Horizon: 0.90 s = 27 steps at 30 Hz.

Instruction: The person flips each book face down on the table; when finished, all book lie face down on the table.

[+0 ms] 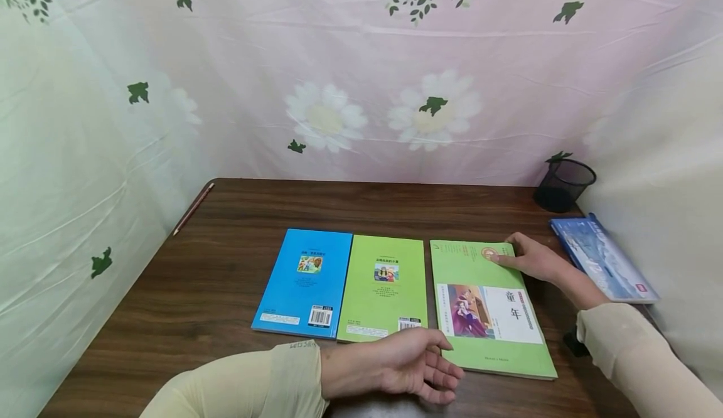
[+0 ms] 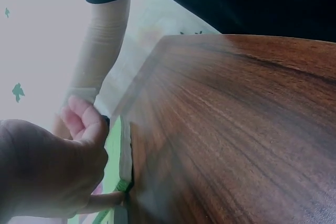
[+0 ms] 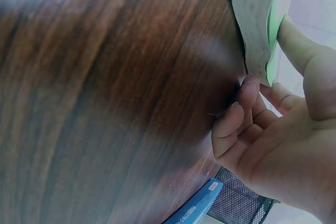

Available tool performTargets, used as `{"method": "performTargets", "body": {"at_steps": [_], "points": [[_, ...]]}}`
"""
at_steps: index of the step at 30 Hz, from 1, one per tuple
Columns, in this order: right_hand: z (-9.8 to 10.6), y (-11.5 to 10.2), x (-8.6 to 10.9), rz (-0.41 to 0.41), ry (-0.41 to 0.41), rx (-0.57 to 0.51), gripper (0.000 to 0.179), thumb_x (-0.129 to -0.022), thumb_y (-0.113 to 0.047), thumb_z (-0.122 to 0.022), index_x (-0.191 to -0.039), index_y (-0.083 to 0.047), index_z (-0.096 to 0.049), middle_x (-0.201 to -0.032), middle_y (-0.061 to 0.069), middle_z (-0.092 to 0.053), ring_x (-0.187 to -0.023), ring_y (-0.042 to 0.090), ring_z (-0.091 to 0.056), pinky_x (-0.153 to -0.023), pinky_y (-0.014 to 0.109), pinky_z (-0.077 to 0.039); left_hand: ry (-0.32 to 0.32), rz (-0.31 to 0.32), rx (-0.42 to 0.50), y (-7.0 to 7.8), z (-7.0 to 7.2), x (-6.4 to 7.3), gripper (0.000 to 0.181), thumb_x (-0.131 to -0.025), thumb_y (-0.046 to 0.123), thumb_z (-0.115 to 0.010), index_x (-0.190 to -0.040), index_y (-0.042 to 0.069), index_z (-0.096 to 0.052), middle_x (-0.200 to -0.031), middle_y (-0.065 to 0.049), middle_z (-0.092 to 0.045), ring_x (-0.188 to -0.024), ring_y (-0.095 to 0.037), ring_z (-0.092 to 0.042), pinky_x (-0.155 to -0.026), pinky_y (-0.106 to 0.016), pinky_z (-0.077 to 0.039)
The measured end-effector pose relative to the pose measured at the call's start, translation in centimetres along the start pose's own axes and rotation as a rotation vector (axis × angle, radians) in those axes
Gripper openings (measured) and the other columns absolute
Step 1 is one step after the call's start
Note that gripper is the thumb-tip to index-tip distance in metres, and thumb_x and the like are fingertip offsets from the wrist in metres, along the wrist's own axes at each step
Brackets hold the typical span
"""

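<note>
A thick light-green book [image 1: 486, 355] with a picture panel on its cover lies at the right of a row of books. My right hand [image 1: 533, 258] pinches its far right corner, the thumb on the cover and the fingertips at the edge in the right wrist view. My left hand [image 1: 415, 364] is by the near left corner, palm turned up and fingers loosely bent. One of its digits touches the green book's edge [image 2: 126, 150] in the left wrist view. Left of that book lie a yellow-green book [image 1: 390, 305] and a blue book [image 1: 307, 286], back covers up.
A blue-and-white book [image 1: 604, 258] lies at the right table edge, below a black mesh pen holder [image 1: 565, 186]. A brown pencil [image 1: 193, 209] rests along the left edge. A small black object [image 1: 575, 344] is partly hidden by the right sleeve. Curtains surround the wooden table [image 1: 169, 305].
</note>
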State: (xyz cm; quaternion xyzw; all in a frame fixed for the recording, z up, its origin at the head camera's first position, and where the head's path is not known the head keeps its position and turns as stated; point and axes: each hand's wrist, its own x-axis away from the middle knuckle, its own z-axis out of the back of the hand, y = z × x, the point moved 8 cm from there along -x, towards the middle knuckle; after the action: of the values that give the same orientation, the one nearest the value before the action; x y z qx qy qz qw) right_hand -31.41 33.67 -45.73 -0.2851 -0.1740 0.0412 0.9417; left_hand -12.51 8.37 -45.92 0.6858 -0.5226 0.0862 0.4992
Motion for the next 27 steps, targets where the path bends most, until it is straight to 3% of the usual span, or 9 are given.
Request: {"method": "performTargets", "body": {"at_steps": [5,9,14,20,27], "points": [[0.2,0.0,0.1,-0.001,0.003,0.013,0.068,-0.096,-0.053,-0.061,-0.127,0.005,-0.044,-0.096,0.014,-0.063,-0.083,0.024,-0.055,-0.068,0.031,-0.041,0.061,-0.077,0.050,0.1,0.1,-0.2,0.021,-0.093,0.015,-0.049,-0.113,0.007,-0.048,-0.083,-0.006,-0.062,-0.068,-0.013,-0.057,-0.067,-0.026,-0.056],[0.3,-0.1,0.0,0.009,0.011,0.028,0.069,-0.096,-0.050,-0.062,-0.130,0.006,-0.042,-0.094,0.015,-0.058,-0.081,0.024,-0.052,-0.065,0.032,-0.038,0.100,-0.131,0.064,0.0,0.2,-0.1,0.012,-0.090,0.011,-0.048,-0.102,0.009,-0.048,-0.081,-0.004,-0.059,-0.066,-0.012,-0.053,-0.065,-0.025,-0.054],[0.3,0.0,0.0,0.009,0.015,0.033,0.070,-0.097,-0.050,-0.061,-0.131,0.008,-0.041,-0.092,0.015,-0.059,-0.077,0.023,-0.051,-0.064,0.031,-0.039,0.134,-0.153,0.051,-0.2,0.5,-0.3,0.004,-0.089,0.010,-0.047,-0.091,0.012,-0.050,-0.077,-0.001,-0.057,-0.063,-0.010,-0.048,-0.061,-0.023,-0.048],[0.1,0.0,0.0,0.004,0.015,0.021,0.069,-0.097,-0.049,-0.061,-0.130,0.008,-0.041,-0.093,0.016,-0.059,-0.079,0.024,-0.052,-0.065,0.032,-0.040,0.121,-0.144,0.011,-0.1,0.6,-0.6,0.005,-0.088,0.014,-0.050,-0.084,0.016,-0.052,-0.074,0.003,-0.055,-0.061,-0.008,-0.045,-0.058,-0.022,-0.042],[0.1,0.2,-0.2,0.018,0.010,-0.014,0.062,-0.097,-0.047,-0.061,-0.124,0.006,-0.044,-0.091,0.014,-0.060,-0.077,0.021,-0.055,-0.066,0.032,-0.044,0.044,-0.101,-0.012,-0.3,0.1,-1.2,0.010,-0.088,0.019,-0.052,-0.078,0.019,-0.054,-0.069,0.005,-0.054,-0.060,-0.007,-0.043,-0.058,-0.021,-0.038]]}}
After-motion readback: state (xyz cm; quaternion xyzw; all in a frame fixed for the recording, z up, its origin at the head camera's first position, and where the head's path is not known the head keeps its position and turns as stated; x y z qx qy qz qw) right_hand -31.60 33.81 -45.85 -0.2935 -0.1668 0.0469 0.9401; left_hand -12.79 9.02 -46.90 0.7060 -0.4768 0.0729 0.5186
